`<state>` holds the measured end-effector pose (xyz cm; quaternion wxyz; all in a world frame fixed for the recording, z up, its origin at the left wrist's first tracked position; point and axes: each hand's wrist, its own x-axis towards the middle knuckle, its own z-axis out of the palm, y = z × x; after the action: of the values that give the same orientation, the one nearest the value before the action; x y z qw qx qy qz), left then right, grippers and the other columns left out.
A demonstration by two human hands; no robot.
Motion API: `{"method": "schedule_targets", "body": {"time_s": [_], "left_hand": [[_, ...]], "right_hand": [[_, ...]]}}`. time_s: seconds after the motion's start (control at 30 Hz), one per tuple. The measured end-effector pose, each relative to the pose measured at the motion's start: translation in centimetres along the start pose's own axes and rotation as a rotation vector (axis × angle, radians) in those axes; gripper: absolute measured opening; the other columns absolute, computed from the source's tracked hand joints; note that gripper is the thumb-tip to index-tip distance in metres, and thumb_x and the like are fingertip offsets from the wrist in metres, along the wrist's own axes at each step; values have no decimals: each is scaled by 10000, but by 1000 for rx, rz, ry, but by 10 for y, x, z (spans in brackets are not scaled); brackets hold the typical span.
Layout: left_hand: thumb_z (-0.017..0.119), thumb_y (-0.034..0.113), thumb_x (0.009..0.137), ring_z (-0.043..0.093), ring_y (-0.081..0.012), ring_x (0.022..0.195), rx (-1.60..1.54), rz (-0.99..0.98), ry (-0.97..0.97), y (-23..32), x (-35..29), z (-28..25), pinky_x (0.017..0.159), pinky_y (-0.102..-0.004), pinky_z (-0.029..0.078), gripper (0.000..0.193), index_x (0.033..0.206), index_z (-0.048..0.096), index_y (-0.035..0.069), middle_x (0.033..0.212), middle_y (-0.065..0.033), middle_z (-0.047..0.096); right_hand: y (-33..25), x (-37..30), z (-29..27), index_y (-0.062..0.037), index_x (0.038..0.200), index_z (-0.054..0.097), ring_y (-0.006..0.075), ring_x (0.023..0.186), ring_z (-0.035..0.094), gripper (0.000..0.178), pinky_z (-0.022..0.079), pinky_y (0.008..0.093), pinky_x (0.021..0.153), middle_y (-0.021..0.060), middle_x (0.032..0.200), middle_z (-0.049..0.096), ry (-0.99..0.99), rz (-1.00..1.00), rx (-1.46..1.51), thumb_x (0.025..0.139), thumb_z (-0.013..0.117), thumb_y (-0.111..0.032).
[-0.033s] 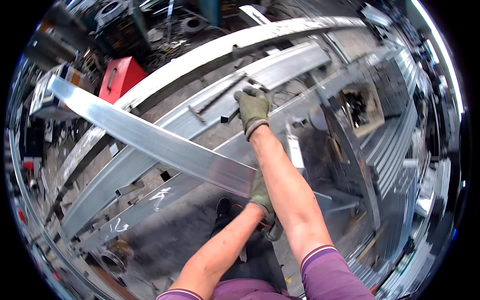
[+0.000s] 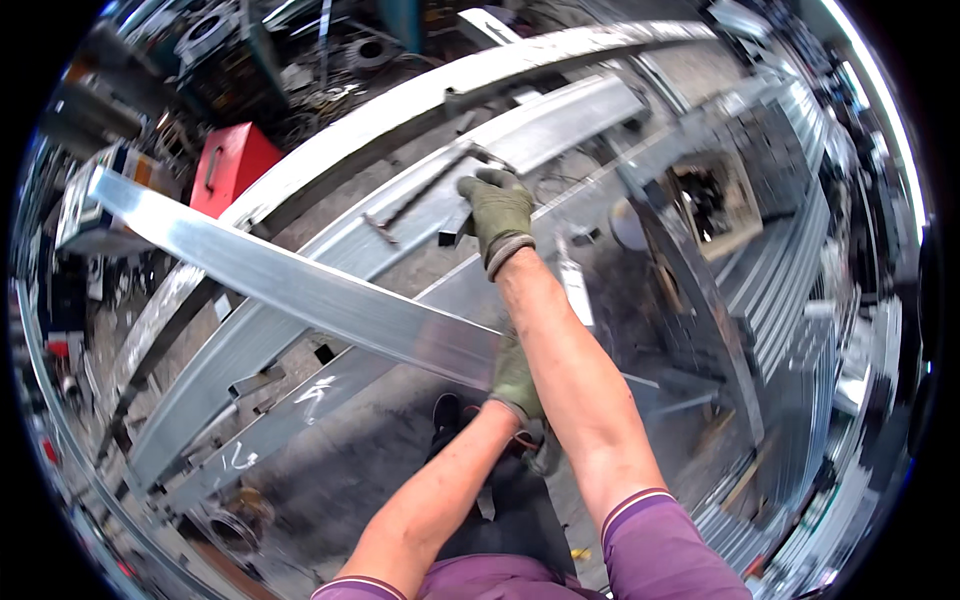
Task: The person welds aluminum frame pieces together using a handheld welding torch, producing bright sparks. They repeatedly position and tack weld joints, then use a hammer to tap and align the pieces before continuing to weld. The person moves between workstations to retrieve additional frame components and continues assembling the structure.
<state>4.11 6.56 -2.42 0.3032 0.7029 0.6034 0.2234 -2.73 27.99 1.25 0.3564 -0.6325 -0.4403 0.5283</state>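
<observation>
Long, flat, silver metal bar (image 2: 290, 282): slanted from left of frame to centre, lower end grasped by green-gloved left hand (image 2: 514, 376). Green-gloved right hand (image 2: 498, 210): placed upper centre, near thin dark metal rod (image 2: 428, 188); grip cannot be told.

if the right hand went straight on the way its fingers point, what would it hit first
Most likely the upper end of the dark metal rod, which shows just beyond the fingers of the right hand. Depth is unclear, so the hand might pass above it.
</observation>
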Motion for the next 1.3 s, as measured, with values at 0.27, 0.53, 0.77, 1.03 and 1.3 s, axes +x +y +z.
{"method": "schedule_targets", "body": {"time_s": [0.27,0.53,0.77,1.03,1.3], "left_hand": [[571,397,1138,611,-188,1266,-1625,-263,9,-30,-3,22,1096,-364,497,435,1429,607,75,1301,-56,647],[789,401,782,653,-358,1111,176,111,17,-1,12,-21,1098,-515,372,422,1067,746,92,1013,-112,747],[772,275,898,661,-251,936,-351,-294,3,0,7,-8,1055,-417,439,297,1076,783,38,984,-75,728],[712,267,948,607,-249,1112,-293,-316,47,-13,9,-5,1054,-404,440,348,1147,826,5,1059,-122,743],[694,188,1003,622,-146,768,-309,-267,141,-32,8,8,725,-305,492,282,1170,775,-24,888,-64,719]], "right_hand": [[-21,-223,-180,52,1585,488,253,960,742,806,616,410,890,197,1091,740,50,-680,-19,868,821,-108],[124,-356,-334,18,1196,727,399,704,753,268,593,475,626,193,817,750,342,-283,-214,995,752,-158],[211,-426,-387,-14,1135,753,351,758,766,259,597,432,698,198,837,760,323,55,-150,993,783,-229],[235,-405,-407,-18,1044,725,420,713,737,332,591,498,680,190,802,745,352,3,-140,1022,793,-343],[240,-384,-419,-29,992,686,221,567,668,371,509,374,526,89,668,660,177,102,19,1102,695,-383]]}}
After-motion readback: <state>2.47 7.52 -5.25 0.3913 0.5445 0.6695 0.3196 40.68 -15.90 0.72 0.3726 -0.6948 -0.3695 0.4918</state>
